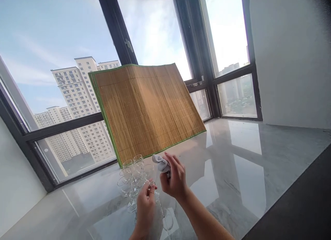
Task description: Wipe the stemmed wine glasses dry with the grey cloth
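My right hand [176, 178] is closed around a crumpled pale grey cloth [160, 163], which sticks out to the left of the fingers. Just below and left of it, my left hand [146, 198] pinches a clear stemmed glass [148, 169] low down; the fingers partly hide its stem. Several more clear stemmed glasses [124, 185] stand upright in a tight cluster to the left of that hand. Their outlines overlap, so single glasses are hard to separate.
A folded bamboo mat [155, 109] with green edging leans against the window frame [191, 37] behind the glasses. The shiny grey marble-look sill [232, 157] mirrors the windows. White walls [289, 61] flank the bay, and a dark edge [297, 202] runs along the lower right.
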`<state>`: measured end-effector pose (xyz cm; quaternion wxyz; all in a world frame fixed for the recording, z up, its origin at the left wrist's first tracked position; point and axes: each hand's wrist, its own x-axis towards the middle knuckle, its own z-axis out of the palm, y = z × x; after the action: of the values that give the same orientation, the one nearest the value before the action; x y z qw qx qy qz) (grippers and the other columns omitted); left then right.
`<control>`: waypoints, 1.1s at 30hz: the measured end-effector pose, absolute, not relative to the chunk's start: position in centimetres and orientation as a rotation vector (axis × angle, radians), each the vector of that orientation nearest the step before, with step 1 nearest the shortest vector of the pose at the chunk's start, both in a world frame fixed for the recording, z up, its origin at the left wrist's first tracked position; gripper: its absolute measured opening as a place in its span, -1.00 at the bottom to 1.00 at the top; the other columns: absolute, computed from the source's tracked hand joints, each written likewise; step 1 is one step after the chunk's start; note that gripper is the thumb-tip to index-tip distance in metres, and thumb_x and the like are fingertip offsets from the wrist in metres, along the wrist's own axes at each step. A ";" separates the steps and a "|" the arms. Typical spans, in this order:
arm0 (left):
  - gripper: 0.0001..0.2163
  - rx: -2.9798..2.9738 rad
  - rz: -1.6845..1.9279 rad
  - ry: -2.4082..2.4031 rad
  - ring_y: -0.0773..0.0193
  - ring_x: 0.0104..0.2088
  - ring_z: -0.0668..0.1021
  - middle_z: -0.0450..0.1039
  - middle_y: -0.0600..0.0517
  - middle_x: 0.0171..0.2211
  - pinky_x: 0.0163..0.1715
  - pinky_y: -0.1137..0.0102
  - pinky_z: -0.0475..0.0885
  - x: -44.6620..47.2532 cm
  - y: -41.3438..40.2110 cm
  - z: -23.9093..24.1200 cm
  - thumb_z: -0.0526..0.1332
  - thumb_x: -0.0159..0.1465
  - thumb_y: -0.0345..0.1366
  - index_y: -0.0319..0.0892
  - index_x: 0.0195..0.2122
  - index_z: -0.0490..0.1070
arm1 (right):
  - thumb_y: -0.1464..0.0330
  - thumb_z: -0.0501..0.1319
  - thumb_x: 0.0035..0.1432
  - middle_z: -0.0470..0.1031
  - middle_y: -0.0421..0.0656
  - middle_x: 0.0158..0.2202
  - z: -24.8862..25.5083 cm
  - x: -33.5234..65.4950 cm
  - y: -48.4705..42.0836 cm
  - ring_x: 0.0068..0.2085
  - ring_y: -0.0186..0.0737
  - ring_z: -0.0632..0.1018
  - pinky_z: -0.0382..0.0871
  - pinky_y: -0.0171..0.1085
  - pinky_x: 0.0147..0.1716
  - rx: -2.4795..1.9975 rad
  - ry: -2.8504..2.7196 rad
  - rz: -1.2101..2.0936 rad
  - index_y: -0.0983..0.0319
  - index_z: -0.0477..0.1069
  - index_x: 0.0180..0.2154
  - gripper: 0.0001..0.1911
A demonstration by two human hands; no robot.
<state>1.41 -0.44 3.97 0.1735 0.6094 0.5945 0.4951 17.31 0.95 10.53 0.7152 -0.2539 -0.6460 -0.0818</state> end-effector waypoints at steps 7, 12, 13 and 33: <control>-0.52 1.834 1.421 1.765 0.16 -0.32 0.50 0.53 -0.02 -0.39 -0.26 0.36 0.37 1.6 -1.3 5.0 0.03 0.29 0.11 -0.17 -0.23 0.56 | 0.54 0.04 -0.07 0.41 -0.07 -0.08 8.4 17.2 4.0 -0.25 -0.17 0.51 0.39 -0.22 -0.27 -1.004 -1.443 0.222 0.19 0.01 0.21 -0.25; -0.55 1.972 1.509 1.835 0.13 -0.22 0.46 0.51 -0.05 -0.32 -0.15 0.35 0.33 1.3 -1.7 5.6 -0.05 0.37 0.02 -0.16 -0.13 0.53 | 0.54 0.09 -0.16 0.37 -0.28 -0.38 7.6 16.6 4.6 -0.39 -0.30 0.44 0.30 -0.33 -0.34 -0.952 -1.511 0.612 0.20 0.09 0.09 -0.31; -0.55 1.963 1.488 1.854 0.15 -0.26 0.46 0.50 -0.04 -0.35 -0.20 0.37 0.32 1.3 -1.7 5.5 -0.07 0.37 0.01 -0.16 -0.19 0.52 | 0.54 0.10 -0.19 0.35 -0.31 -0.41 7.6 16.5 4.4 -0.40 -0.31 0.42 0.29 -0.34 -0.35 -0.887 -1.510 0.687 0.21 0.11 0.07 -0.31; -0.72 2.137 1.007 1.954 0.22 -0.34 0.42 0.47 0.03 -0.44 -0.36 0.41 0.13 1.3 -1.9 5.1 0.08 0.32 -0.14 -0.13 -0.42 0.48 | 0.44 0.10 -0.10 0.51 -0.21 -0.39 6.9 17.8 5.8 -0.39 -0.25 0.47 0.31 -0.30 -0.34 -0.923 -1.237 0.578 0.20 0.34 -0.08 -0.55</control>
<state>1.28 -1.93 5.05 0.0381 0.6965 0.6369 0.3283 17.78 5.75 6.88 0.6793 -0.4109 -0.5509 0.2574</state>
